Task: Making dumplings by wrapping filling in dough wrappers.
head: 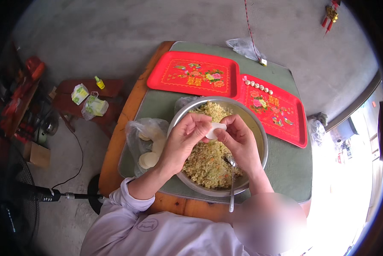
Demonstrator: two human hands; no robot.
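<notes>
A round white dough wrapper is held between my left hand and my right hand, its edges pinched by the thumbs and fingers. Both hands are above a large steel bowl of finely chopped yellowish filling with orange and green bits. A metal spoon rests in the filling, its handle over the near rim. Left of the bowl, a clear plastic bag contains stacked round wrappers. Several small white dumplings stand in a row on the right red tray.
Another red tray with printed flowers lies behind the bowl on the green-covered wooden table. A plastic bag and a hanging cord with a switch are at the back. On the left stand a bench and a fan.
</notes>
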